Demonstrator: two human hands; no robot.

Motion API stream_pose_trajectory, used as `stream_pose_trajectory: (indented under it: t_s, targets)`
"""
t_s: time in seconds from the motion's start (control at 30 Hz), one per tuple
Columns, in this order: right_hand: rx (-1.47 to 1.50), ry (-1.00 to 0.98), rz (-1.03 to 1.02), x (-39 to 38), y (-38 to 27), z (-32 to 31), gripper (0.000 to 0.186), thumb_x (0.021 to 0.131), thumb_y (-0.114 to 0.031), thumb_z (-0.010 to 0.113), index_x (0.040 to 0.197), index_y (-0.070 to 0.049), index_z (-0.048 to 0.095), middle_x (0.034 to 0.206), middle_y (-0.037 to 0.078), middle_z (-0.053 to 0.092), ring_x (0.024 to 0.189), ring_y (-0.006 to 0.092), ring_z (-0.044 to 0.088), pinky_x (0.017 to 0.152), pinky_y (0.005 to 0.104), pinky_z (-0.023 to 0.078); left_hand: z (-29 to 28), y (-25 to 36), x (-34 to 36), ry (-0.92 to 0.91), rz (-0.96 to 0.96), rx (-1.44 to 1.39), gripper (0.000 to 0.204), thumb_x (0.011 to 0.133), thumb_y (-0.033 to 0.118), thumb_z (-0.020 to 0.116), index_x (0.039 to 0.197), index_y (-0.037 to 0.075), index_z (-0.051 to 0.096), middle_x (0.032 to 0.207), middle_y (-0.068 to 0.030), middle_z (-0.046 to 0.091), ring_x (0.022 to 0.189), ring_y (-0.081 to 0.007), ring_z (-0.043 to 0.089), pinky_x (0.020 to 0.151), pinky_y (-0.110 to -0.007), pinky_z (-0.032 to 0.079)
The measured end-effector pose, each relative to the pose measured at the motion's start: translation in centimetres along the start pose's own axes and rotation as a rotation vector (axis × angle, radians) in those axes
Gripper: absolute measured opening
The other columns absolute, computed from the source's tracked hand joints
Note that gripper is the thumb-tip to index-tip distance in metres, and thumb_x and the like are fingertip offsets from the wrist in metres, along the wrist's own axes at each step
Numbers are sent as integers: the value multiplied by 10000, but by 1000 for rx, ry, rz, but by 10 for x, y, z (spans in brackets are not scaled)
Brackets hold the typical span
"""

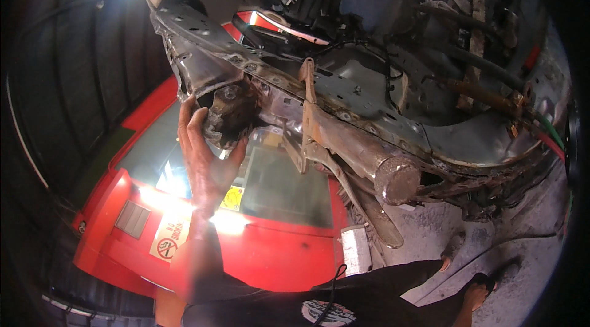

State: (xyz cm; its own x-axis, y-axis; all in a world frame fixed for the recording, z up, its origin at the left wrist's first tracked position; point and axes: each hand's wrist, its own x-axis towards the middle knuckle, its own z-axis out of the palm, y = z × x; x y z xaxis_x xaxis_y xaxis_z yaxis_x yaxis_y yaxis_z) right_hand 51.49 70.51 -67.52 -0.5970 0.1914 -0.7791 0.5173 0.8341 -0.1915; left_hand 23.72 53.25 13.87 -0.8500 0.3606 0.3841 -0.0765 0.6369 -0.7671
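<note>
While raised to the torn end of a rusty metal beam, the left hand cups a dark, crusted lump of metal hanging from that end, fingers up along its left side and thumb pressed under its right, so closed loosely around the lump rather than spread flat. Right hand nowhere in view (no telling how it stands). Running right from the lump, along the underside of a stripped car body: a rusted bar ending in a round, flat-faced stub, with a thinner rod slanting down just below it. Above, in the gutted bay: hoses and loose straps among grey sheet metal. Below the hand, well apart from the beam: a red car panel with a glass pane, a yellow sticker and a white warning label, glare washing out the wrist. At lower right, on grey concrete floor: bare feet and dark clothing.
</note>
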Motion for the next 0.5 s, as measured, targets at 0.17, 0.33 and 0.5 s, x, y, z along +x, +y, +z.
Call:
stream_pose_trajectory:
  t_s: [0.17, 0.33, 0.5]
  targets:
    - [50, -72, 54, -5, -6, -12, 391, 972, -361, 582, 1217, -56, 605, 1209, 204, 605, 1077, 390, 652, 899, 500, 555, -2, -4, 0, -13, 19, 9, 786, 653, 40, 864, 1328, 42, 462, 1464, -224, 444, 1347, -429, 447, 1114, -503, 389]
    - [64, -14, 12, -8, -8, -16, 396, 967, -358, 590, 1208, -45, 603, 1179, 217, 614, 1056, 395, 660, 884, 501, 562, 3, -5, -2, 12, 43, -6, 814, 656, 26, 854, 1359, 37, 443, 1489, -220, 430, 1364, -437, 432, 1125, -495, 379]
    - [55, 38, -23, -8, -6, -8, 386, 970, -371, 573, 1154, -33, 608, 1105, 208, 622, 998, 384, 682, 820, 501, 585, 6, -5, -15, 47, -90, -309, 984, 686, 33, 850, 1510, 92, 315, 1614, -200, 264, 1465, -415, 331, 1129, -537, 402]
